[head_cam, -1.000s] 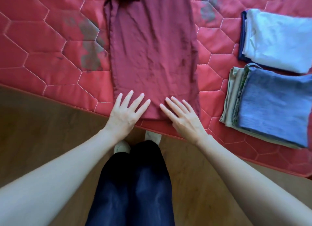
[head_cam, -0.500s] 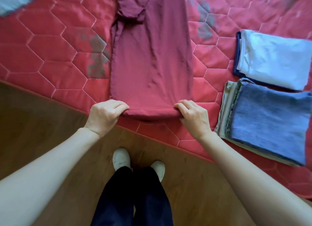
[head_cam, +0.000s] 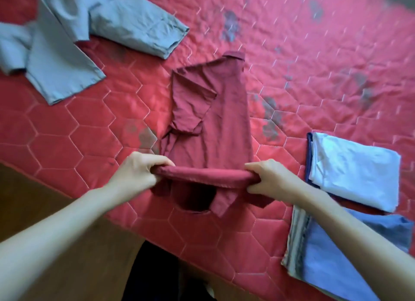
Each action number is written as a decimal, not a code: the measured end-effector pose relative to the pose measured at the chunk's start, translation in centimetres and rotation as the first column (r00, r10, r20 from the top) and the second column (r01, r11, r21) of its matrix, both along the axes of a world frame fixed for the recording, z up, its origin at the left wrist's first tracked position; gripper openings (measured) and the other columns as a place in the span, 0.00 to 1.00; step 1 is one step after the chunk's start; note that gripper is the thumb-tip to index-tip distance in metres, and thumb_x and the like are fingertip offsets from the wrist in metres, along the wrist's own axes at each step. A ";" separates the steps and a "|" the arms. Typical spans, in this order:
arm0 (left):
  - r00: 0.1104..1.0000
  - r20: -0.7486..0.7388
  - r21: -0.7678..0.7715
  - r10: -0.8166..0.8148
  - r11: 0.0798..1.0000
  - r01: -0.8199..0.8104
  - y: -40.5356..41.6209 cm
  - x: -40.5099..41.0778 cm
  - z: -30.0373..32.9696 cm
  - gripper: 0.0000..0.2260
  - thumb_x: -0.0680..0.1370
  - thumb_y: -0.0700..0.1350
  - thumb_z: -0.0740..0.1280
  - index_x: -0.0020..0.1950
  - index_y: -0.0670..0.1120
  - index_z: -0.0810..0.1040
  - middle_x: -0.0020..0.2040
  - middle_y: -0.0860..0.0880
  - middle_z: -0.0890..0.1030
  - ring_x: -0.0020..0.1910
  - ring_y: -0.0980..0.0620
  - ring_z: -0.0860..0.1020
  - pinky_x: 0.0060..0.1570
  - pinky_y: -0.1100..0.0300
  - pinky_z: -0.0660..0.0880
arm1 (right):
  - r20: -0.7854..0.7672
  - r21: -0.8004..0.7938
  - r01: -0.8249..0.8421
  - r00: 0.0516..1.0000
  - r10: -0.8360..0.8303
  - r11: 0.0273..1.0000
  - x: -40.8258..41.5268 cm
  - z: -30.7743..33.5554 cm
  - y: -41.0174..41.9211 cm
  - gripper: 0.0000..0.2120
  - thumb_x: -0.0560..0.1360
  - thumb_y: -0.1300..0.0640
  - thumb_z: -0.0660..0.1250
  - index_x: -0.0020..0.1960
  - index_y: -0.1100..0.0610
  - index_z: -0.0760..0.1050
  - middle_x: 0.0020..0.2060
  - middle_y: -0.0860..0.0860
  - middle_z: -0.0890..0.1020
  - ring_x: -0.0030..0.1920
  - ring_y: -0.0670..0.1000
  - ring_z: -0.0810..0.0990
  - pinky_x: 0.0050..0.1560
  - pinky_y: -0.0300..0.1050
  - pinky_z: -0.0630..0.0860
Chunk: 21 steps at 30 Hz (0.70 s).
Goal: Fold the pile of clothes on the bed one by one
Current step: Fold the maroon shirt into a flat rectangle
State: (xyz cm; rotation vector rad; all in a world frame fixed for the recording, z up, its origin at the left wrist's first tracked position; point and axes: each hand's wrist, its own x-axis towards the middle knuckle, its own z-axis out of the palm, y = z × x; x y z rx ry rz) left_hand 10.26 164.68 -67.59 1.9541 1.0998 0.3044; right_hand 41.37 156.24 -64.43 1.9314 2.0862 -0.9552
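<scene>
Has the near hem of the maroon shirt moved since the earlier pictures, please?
Yes. Both the left hand and right hand grip the maroon shirt by its hem, now lifted off the red quilt and carried away from the bed's near edge.

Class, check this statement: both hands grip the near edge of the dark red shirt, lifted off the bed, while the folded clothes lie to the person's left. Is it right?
Not quite. In the head view the left hand and right hand do grip the dark red shirt, but the folded clothes lie to the person's right.
</scene>
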 end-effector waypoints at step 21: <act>0.850 -0.299 0.300 0.434 0.888 -0.347 30.0 14.8 -14.6 0.18 0.74 0.54 0.70 0.61 0.48 0.77 0.60 0.46 0.72 0.58 0.43 0.70 0.55 0.48 0.67 | -0.228 0.290 0.697 0.716 -0.660 0.656 7.6 -17.6 32.0 0.30 0.78 0.50 0.66 0.76 0.57 0.60 0.74 0.56 0.63 0.74 0.53 0.62 0.73 0.46 0.58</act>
